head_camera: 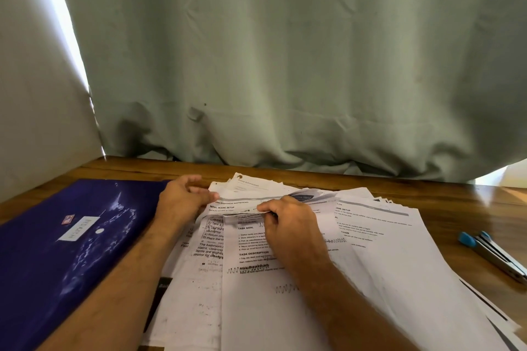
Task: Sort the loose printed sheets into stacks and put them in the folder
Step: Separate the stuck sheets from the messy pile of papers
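At the far left of the wooden table [445, 202] lies one folder [57, 251], dark blue and glossy, closed and flat, its long side running away from the viewer at a slant. A white label with faint lettering and a small red sticker sit on its cover, and window light glares in streaks across the plastic. Its right edge lies just beside the paper pile.

The left hand [182, 199] rests at the pile's upper left corner, between folder and sheets. Its thumb and fingertips pinch the left edge of a printed sheet [242, 204] that is lifted a little off the rest.

The loose printed sheets [385, 242] fill the middle of the table in one untidy fan, white pages with black headings such as "TASK GOAL", "TASK DESCRIPTION" and "INITIAL SCENE SETUP", some with a grey band across the top. They overlap at many angles; more than ten edges show, but an exact count cannot be made. Scribbled pen zigzags mark the front page.

The right hand [288, 222] lies on the pile's centre, knuckles up, fingers curled and pinching the same raised sheet at its near edge, which curls under the fingertips.

At the far right, well apart from the hands and touching the outermost page edges, lies one stapler [493, 253], silver with blue ends.

Behind the table hangs a pale green curtain [285, 65], its hem bunched on the tabletop.
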`<state>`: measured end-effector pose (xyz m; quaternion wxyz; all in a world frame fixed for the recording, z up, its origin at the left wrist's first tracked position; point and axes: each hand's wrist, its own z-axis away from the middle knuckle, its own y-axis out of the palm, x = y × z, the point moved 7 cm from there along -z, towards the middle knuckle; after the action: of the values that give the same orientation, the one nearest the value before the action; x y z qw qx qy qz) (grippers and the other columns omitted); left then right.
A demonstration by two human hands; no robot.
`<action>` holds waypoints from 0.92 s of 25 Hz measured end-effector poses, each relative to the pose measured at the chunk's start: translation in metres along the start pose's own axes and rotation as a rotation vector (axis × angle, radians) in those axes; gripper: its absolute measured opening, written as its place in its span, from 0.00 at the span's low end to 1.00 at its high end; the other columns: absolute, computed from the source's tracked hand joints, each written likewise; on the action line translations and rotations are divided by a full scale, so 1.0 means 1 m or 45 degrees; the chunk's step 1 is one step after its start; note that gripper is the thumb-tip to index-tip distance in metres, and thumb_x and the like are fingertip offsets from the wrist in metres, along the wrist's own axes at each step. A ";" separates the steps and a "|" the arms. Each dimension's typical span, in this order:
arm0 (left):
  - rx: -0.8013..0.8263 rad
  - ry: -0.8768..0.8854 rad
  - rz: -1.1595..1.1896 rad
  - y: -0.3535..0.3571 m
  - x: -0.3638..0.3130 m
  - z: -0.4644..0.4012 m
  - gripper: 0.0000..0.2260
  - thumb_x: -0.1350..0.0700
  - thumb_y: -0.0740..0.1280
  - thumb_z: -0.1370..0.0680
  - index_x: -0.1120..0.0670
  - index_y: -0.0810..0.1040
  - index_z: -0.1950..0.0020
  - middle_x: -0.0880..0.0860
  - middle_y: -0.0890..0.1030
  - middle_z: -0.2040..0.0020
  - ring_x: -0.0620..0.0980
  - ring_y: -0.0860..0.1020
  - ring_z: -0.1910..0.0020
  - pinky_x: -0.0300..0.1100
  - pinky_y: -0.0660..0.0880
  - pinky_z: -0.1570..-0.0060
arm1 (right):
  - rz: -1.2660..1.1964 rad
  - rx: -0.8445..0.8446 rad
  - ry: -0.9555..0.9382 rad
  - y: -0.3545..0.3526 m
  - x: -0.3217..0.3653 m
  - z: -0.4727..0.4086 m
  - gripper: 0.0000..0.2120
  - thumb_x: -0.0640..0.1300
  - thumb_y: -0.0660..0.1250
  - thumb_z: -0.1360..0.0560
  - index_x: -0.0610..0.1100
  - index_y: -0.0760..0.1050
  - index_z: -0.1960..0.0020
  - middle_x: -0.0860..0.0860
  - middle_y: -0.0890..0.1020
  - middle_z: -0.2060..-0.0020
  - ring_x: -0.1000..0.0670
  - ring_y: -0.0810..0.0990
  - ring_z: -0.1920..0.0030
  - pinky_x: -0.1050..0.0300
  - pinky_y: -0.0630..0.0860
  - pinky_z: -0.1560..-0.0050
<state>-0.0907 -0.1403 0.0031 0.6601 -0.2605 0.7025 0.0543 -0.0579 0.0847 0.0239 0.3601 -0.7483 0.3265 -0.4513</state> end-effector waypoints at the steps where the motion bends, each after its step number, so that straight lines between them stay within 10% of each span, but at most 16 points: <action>1: 0.062 -0.032 -0.014 0.004 0.004 0.000 0.23 0.56 0.79 0.30 0.52 0.79 0.36 0.50 0.86 0.51 0.51 0.86 0.54 0.50 0.82 0.49 | -0.018 -0.051 -0.009 -0.001 0.000 0.000 0.16 0.50 0.58 0.18 0.51 0.76 0.33 0.52 0.78 0.40 0.52 0.76 0.42 0.61 0.72 0.38; 7: 0.000 0.249 -0.137 0.008 -0.008 -0.002 0.01 0.54 0.73 0.23 0.47 0.83 0.53 0.48 0.85 0.52 0.50 0.83 0.51 0.55 0.82 0.49 | -0.078 -0.124 -0.012 0.002 0.004 -0.005 0.16 0.52 0.55 0.17 0.52 0.72 0.33 0.52 0.75 0.37 0.51 0.74 0.39 0.56 0.73 0.38; 23: 0.345 0.020 0.265 0.028 0.010 -0.007 0.05 0.50 0.72 0.26 0.46 0.85 0.51 0.52 0.88 0.54 0.56 0.87 0.57 0.49 0.83 0.64 | -0.111 -0.134 -0.005 0.004 0.002 -0.013 0.17 0.54 0.55 0.18 0.53 0.70 0.32 0.53 0.74 0.35 0.51 0.75 0.37 0.54 0.74 0.37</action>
<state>-0.1093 -0.1223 -0.0126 0.6746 -0.0954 0.7316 0.0251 -0.0697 0.0772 0.0257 0.3011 -0.7806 0.3161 -0.4473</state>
